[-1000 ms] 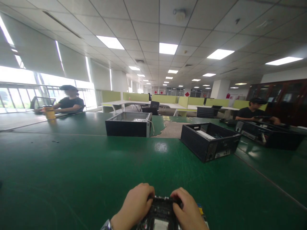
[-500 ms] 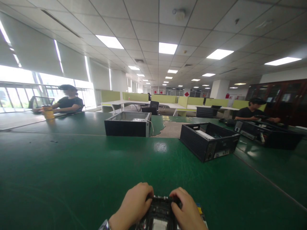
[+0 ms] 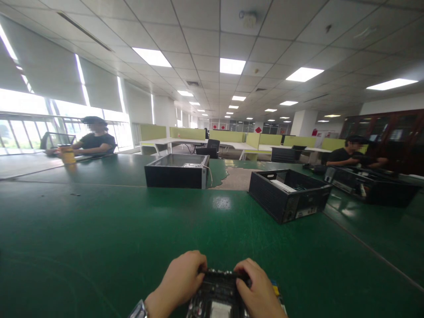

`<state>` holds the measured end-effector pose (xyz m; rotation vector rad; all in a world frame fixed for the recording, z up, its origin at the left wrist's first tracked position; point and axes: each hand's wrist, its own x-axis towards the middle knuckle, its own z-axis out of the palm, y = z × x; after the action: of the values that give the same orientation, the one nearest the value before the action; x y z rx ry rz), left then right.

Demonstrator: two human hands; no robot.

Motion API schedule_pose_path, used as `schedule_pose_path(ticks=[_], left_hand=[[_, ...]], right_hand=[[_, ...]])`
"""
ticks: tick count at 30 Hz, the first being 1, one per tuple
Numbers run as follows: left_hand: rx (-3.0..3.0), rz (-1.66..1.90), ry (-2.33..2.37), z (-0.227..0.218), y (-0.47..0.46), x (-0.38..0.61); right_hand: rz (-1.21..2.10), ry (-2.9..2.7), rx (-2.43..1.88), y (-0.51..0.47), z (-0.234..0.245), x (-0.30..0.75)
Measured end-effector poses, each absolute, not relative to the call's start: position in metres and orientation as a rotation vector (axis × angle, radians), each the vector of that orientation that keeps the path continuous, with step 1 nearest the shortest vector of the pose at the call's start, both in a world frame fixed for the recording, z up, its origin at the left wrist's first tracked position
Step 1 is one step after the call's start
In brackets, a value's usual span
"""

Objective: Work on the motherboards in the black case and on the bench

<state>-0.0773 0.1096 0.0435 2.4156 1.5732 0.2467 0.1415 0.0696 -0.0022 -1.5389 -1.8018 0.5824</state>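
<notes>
At the bottom middle of the head view lies a dark computer motherboard (image 3: pixel 217 289) with a pale square part (image 3: pixel 221 310) near its centre. Its lower end is cut off by the frame edge. My left hand (image 3: pixel 183 278), with a metal watch on the wrist, pinches the far left corner of the board between thumb and curled fingers. My right hand (image 3: pixel 257 289) has its fingers bent around the far right corner. Blue and yellow ports (image 3: pixel 275 288) show just beyond the right hand. The fingertips are partly hidden behind the board's far edge.
Beyond my hands on the green table (image 3: pixel 132 247) stand a dark computer case (image 3: pixel 175 177) and a second open case (image 3: pixel 281 201). Farther right, a person (image 3: pixel 347 154) sits behind another case (image 3: pixel 374 187). A second person (image 3: pixel 96 141) sits at far left, near an amber cup (image 3: pixel 66 154).
My left hand has shifted slightly left along the board's far edge, with more of its watch in view. My right hand stays nearly where it was.
</notes>
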Motion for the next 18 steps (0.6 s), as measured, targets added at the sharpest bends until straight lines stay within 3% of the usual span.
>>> schedule_pose_path(ticks=[18], left_hand=[[2.422,0.287,1.562,0.0427,0.1115,-0.0806]], right_hand=[[0.574,-1.798,-1.512,0.0695,-0.0056,0.1420]])
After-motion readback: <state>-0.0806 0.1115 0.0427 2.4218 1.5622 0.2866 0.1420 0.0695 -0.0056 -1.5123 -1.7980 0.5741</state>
